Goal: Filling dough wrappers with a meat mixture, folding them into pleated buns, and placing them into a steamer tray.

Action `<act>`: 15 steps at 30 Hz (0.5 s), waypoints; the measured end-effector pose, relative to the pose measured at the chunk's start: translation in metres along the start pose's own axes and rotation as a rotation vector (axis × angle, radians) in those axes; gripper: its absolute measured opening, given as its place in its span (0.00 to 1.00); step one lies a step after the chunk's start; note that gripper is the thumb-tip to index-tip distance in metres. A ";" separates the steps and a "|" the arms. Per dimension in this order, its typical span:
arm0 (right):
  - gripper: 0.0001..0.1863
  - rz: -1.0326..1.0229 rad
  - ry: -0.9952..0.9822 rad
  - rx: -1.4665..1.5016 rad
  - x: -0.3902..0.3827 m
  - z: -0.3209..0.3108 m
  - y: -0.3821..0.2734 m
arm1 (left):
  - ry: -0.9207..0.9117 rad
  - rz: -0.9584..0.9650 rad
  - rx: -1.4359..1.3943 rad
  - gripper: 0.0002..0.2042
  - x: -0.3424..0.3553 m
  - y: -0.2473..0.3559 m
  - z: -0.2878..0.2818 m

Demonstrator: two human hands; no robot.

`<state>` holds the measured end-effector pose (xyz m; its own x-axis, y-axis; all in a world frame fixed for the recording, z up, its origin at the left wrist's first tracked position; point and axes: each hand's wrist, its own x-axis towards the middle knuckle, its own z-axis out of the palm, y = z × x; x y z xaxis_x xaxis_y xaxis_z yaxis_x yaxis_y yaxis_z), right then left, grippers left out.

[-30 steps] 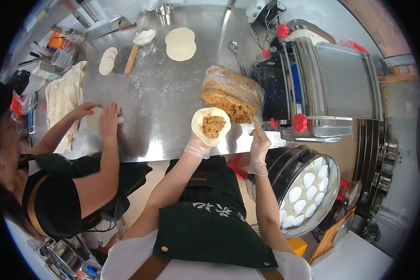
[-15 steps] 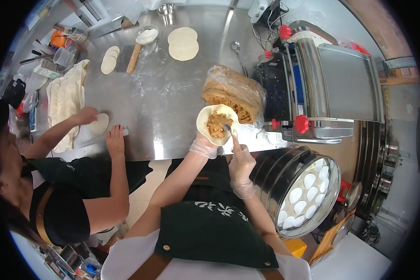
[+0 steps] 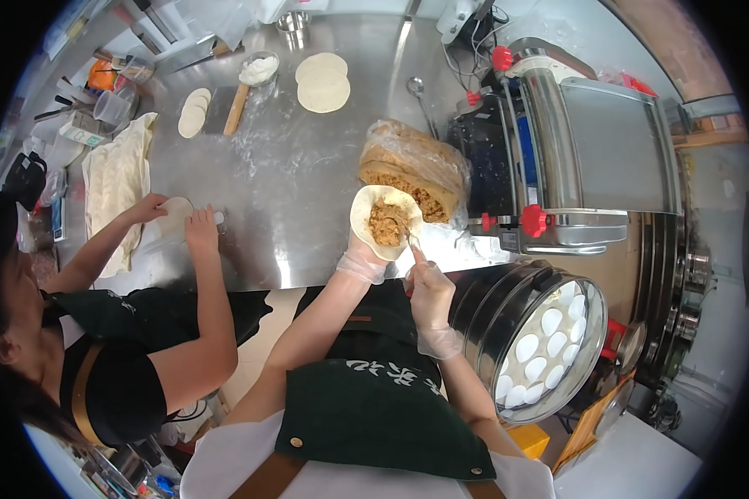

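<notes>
My left hand (image 3: 361,256), in a clear glove, cups a round dough wrapper (image 3: 363,206) from below. Brown minced filling (image 3: 387,221) is heaped in the wrapper's middle. Gloved as well, my right hand (image 3: 431,291) grips a spoon (image 3: 412,238) whose tip meets the filling near the wrapper's right side; the filling hides its bowl. Just beyond the wrapper lies a clear plastic bag of filling (image 3: 412,154), open toward me.
A co-worker's hands (image 3: 198,231) at left work a dough round (image 3: 173,219) with a rolling pin. Farther back are more dough rounds (image 3: 323,81), a flour bowl (image 3: 260,68) and a spoon (image 3: 420,100). A dough roller machine (image 3: 549,141) and steamer (image 3: 549,345) stand right.
The spoon's bowl has sunk into the filling, which now looks more heaped together. The co-worker's dough round lies closer to the rolling pin and looks wider.
</notes>
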<state>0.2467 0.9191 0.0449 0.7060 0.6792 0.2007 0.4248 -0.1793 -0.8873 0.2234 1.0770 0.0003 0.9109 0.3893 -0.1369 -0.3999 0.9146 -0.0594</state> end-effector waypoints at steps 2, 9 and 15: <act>0.27 0.205 -0.012 -0.145 -0.001 0.004 -0.006 | 0.054 -0.013 -0.010 0.20 -0.002 0.001 -0.004; 0.30 0.074 -0.188 -0.011 0.013 -0.041 -0.029 | 0.327 -0.047 -0.010 0.20 -0.001 0.014 -0.002; 0.30 -0.030 -0.271 -0.287 0.014 -0.032 -0.006 | 0.324 -0.078 -0.106 0.19 0.000 0.005 -0.002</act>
<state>0.2726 0.9069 0.0665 0.5321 0.8434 0.0739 0.6112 -0.3222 -0.7229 0.2214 1.0811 -0.0023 0.8663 0.2482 -0.4335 -0.3539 0.9174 -0.1821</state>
